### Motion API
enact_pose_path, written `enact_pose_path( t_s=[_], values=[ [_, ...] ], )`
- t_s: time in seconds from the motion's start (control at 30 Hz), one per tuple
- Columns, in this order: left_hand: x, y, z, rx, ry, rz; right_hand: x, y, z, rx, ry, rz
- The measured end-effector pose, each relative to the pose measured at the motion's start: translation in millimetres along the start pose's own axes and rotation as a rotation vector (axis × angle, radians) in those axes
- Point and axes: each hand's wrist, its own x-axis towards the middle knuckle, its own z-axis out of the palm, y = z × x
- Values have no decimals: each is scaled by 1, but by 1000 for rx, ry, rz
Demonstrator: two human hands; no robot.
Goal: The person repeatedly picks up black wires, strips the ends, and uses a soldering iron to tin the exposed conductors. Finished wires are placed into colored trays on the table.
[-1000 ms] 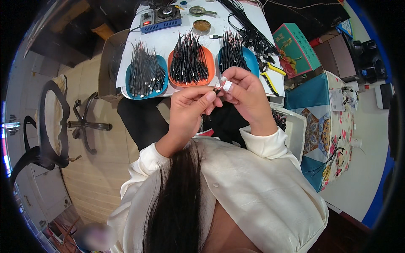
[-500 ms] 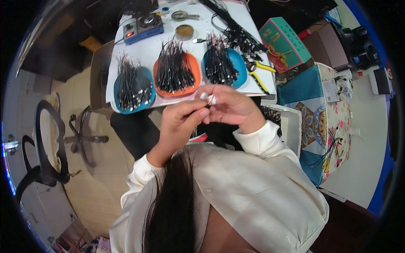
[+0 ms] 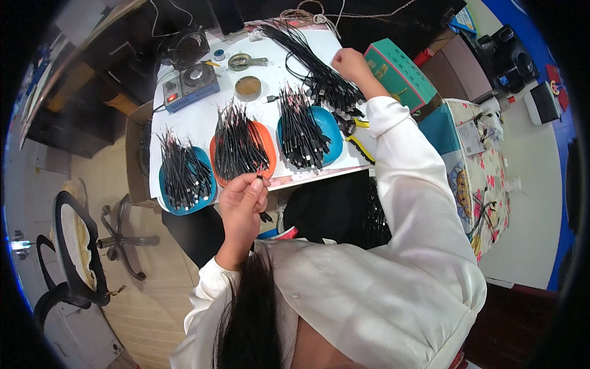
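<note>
My left hand (image 3: 241, 202) is closed in a pinch at the table's near edge, in front of the orange tray (image 3: 268, 150). Between its thumb and forefinger is the end of a black cable (image 3: 259, 177), with thin reddish wire tips sticking up. Far off to the right, my right hand (image 3: 350, 64) is curled into a fist. It sits beside the long bundle of black cables (image 3: 305, 54) and the green box (image 3: 399, 74). Whatever it may hold is hidden by its fingers.
A left blue tray (image 3: 204, 161), the orange tray and a right blue tray (image 3: 334, 132) bear short black cables. Behind them stand a blue device with a lit red switch (image 3: 193, 88) and a round tin (image 3: 247, 88). Yellow-handled pliers (image 3: 361, 149) lie at the right edge.
My hands were together over the table's near edge, with something white and red between them. My right hand has gone far forward and right; my left keeps the cable, slightly lower. The view has shifted.
</note>
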Motion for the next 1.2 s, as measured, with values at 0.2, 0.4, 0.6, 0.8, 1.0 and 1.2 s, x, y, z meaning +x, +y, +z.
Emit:
enact_pose_path(
  t_s=[0.2, 0.4, 0.6, 0.8, 1.0, 1.2],
  values=[
    [-8, 7, -5, -54, 45, 13, 17, -18, 30, -187, -351, -510],
    [-14, 10, -11, -55, 74, 48, 32, -26, -3, 513, 41, -406],
    [-15, 5, -4, -55, 93, 56, 48, -57, -71, 739, 265, -254],
    [-17, 20, 3, 30, 62, 228, 0, -106, -153, 837, 651, -589],
    [-26, 33, 12, 87, 105, 357, -71, -164, -244, 828, 933, -703],
    [-48, 61, 18, 47, 98, 475, -166, -190, -276, 1153, 452, -948]
  ],
)
